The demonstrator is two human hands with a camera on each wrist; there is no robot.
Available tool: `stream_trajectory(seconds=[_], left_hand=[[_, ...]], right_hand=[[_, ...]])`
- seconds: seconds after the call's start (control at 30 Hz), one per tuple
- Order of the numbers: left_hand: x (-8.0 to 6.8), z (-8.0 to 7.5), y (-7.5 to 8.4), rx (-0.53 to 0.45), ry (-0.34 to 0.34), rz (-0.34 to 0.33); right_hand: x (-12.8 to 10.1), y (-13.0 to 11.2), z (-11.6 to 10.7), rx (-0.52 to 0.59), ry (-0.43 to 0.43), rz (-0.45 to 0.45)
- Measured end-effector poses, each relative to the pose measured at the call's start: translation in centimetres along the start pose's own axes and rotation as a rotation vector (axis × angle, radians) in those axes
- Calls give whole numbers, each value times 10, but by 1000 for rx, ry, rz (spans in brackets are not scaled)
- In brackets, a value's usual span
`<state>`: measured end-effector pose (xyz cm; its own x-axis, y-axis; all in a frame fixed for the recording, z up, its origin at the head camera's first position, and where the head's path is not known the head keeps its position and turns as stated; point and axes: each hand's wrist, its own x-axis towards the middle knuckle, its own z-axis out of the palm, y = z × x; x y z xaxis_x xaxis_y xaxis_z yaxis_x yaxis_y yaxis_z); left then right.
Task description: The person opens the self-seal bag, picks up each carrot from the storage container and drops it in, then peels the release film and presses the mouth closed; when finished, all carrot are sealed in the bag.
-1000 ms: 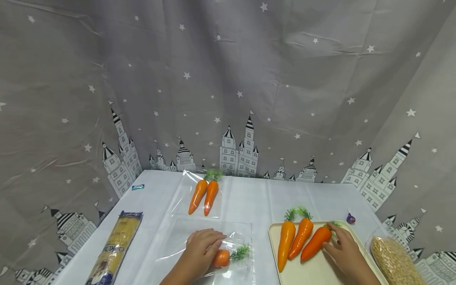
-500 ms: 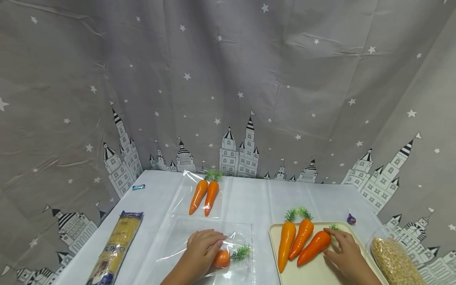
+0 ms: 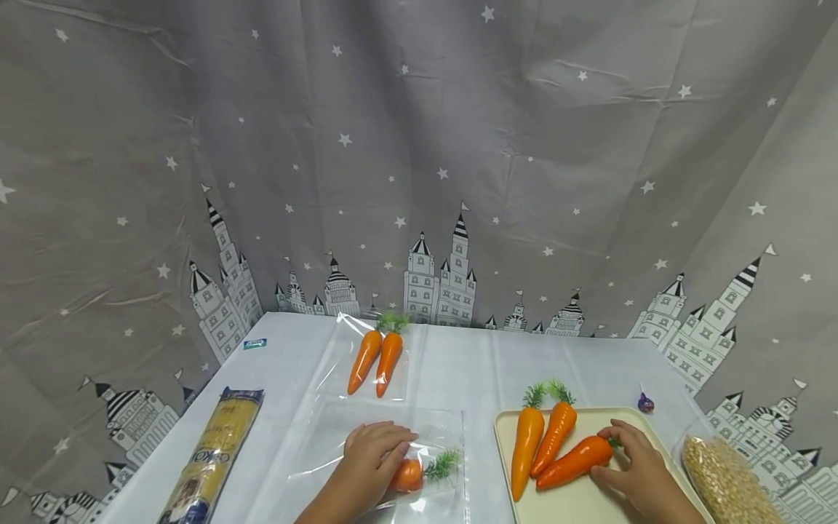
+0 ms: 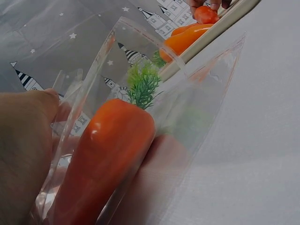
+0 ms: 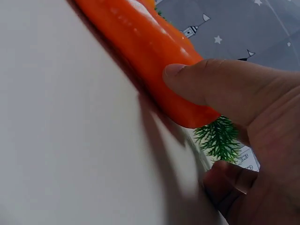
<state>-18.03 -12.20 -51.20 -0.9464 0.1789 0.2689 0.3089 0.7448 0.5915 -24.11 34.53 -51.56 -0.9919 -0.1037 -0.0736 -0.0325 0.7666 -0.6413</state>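
A toy carrot with a green plastic top lies inside a clear plastic bag. My left hand holds the bag at its edge, thumb and fingers beside the carrot in the left wrist view. On the cream tray, my right hand grips another orange carrot near its leafy end. The thumb lies along its side in the right wrist view, while the forefinger is largely hidden behind it. Two more carrots, one lighter and one darker, lie at the tray's left side.
Behind the bag lies another clear bag with two carrots. A spaghetti pack is at the left, with a small green packet beyond it. A purple-wrapped lollipop and a bag of grains are at the right.
The carrot at my right hand has swung its tip left and toward me, now lying more sideways on the tray. My right fingers have shifted around its top. The left hand stays put.
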Motion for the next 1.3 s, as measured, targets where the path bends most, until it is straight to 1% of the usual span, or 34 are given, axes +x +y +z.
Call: stream_trajectory(seconds=[0.1,0.27,0.4,0.5,0.63,0.67,0.83,0.97,1.13,1.3], left_hand=[[0,0,0,0,-5,1],[0,0,0,4,-10,-1],[0,-1,0,11,-5,1],[0,-1,-1,12,0,4],[-1,-1,-1,6,4,12],[-1,-1,-1,3,2,12],[0,-2,1,-12,-28,-6],[-1,-3,2,-13,-34,-11],[-1,-3,2,-8,-16,7],[-2,-3,2,-8,-8,10]], right_hand=[[-1,0,-1,20,-22,2],[-4,2,-3,-8,-51,-29],[-4,3,-4,-7,-77,-11],[-3,4,-4,5,-88,5],[-5,6,-5,33,-103,-8],[-6,7,-5,43,-109,-18],[-9,6,-6,104,-141,-2],[-11,5,-8,113,-159,-3],[-14,3,-10,116,-153,-4],[-15,-2,-8,120,-113,3]])
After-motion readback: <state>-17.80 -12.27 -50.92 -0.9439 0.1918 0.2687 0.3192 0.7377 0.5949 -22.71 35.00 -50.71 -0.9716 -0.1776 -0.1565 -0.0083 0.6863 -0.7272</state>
